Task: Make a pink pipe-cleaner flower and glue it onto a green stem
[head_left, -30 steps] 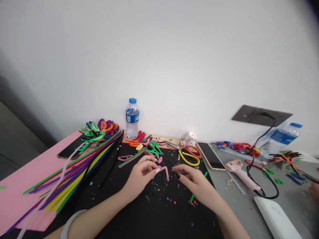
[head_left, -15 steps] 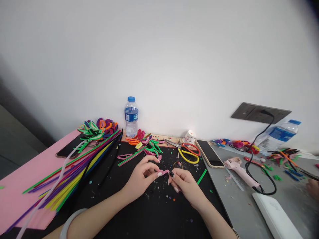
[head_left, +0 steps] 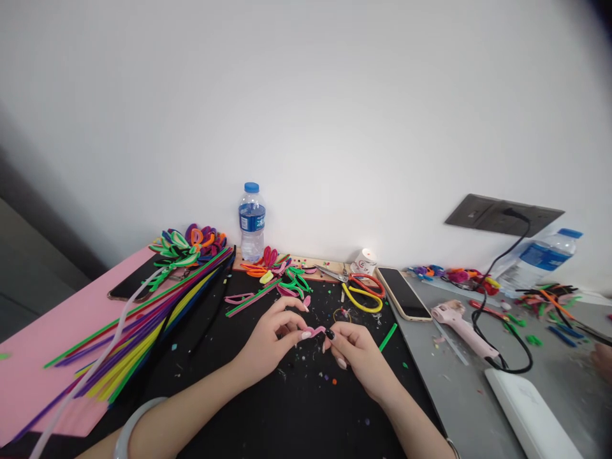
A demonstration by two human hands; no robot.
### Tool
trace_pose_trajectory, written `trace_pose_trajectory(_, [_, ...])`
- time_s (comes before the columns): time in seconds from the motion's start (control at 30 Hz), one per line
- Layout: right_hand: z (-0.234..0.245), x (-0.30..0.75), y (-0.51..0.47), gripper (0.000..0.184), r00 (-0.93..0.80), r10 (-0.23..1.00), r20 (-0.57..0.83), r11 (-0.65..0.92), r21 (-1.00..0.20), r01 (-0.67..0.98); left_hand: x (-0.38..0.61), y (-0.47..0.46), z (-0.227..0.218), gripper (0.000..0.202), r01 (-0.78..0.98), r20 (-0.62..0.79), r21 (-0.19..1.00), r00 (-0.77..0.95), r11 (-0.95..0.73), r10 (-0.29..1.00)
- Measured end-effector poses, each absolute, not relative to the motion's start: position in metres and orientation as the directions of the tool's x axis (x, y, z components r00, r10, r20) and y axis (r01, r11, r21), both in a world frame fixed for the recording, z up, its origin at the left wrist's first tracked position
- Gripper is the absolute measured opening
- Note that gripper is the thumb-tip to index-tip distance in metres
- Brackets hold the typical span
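A short, wavy piece of pink pipe cleaner [head_left: 316,331] stretches between my two hands above the black mat [head_left: 306,414]. My left hand [head_left: 273,331] pinches its left end between thumb and fingers. At the other end, the thumb and forefinger of my right hand [head_left: 352,350] are closed on it. Just beyond my left fingers lie bent green pipe cleaner shapes [head_left: 296,280] and pink loops. Scissors [head_left: 362,293] with red and yellow handles rest past my right hand. A short green pipe cleaner piece [head_left: 388,336] lies to the right of that hand.
Long coloured pipe cleaners [head_left: 143,338] spread over the pink board [head_left: 43,344] at left. A water bottle [head_left: 252,223] stands by the wall. To the right are a phone [head_left: 404,294], a pink glue gun [head_left: 466,330] with black cable and a white box [head_left: 528,411]. Another person's hand [head_left: 602,360] shows at right.
The view has shifted very slightly. Both hands keep their grip on the pink pipe cleaner, with hardly any movement; its wavy bend looks a little more pronounced.
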State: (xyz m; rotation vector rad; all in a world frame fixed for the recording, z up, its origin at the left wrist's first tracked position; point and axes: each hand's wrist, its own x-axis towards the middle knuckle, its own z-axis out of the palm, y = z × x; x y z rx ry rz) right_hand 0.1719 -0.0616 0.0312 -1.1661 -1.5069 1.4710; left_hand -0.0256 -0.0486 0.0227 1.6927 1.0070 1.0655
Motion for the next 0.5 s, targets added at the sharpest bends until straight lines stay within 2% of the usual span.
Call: trace_pose_trajectory(0.5, [0.0302,0.1714,-0.0608,0.029,-0.31,0.944,-0.116,-0.083,-0.99,0.117,-0.0257,-0.0495,0.026,0.009,0.177,0.238,0.934,0.336,-0.309,0.911])
